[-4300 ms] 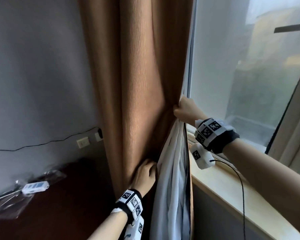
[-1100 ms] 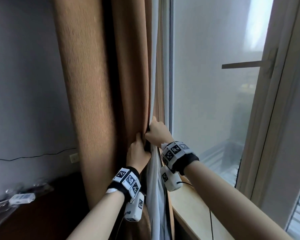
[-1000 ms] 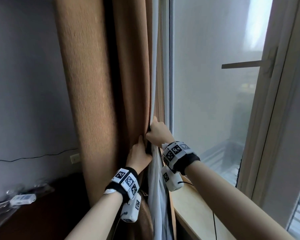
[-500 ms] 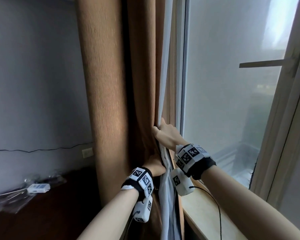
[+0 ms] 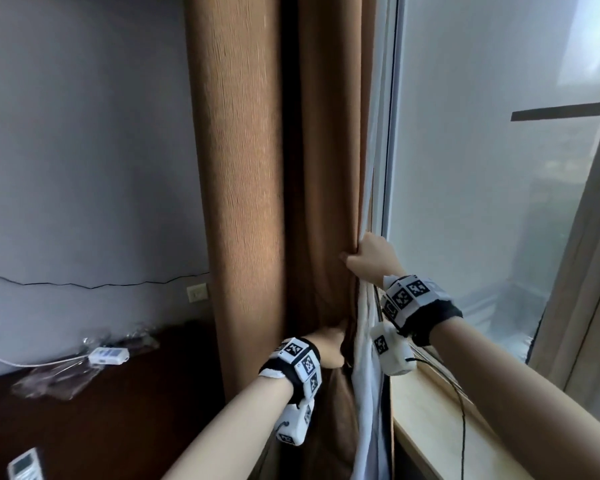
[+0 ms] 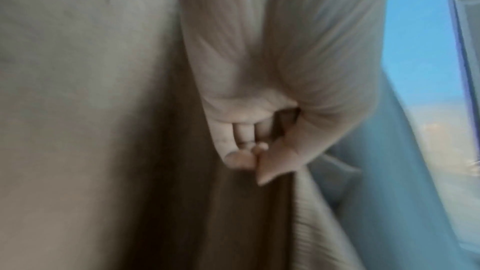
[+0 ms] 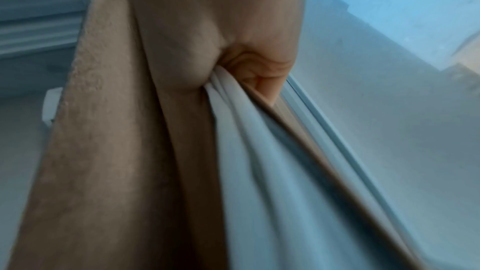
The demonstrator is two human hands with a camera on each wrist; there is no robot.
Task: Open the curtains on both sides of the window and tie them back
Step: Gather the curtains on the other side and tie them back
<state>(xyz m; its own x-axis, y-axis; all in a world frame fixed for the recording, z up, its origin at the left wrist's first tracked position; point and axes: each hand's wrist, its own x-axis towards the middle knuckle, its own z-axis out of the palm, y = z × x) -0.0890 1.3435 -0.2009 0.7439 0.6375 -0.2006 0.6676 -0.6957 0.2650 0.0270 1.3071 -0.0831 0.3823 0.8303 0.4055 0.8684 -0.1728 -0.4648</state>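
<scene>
The brown curtain (image 5: 243, 202) hangs bunched in thick folds at the window's left side, with a white sheer (image 5: 368, 393) behind its edge. My right hand (image 5: 368, 258) grips the curtain's edge together with the sheer at about sill height; the right wrist view shows my right hand (image 7: 259, 69) bunching white sheer (image 7: 246, 130) against brown cloth (image 7: 103, 151). Lower and to the left, my left hand (image 5: 329, 344) holds a fold of the curtain, its fingers (image 6: 241, 137) curled round the cloth (image 6: 259, 48). No tie-back shows.
The window pane (image 5: 482, 185) and its frame fill the right side, with a wooden sill (image 5: 430, 410) below and a black cable across it. On the left is a dark table (image 5: 101, 410) with a white adapter (image 5: 108, 355), plastic wrap and a remote (image 5: 25, 465). A wall socket (image 5: 197, 292) sits beside the curtain.
My left hand has slid down the curtain from just beside the right hand to well below it. The right hand keeps its grip on the edge. The head view has shifted.
</scene>
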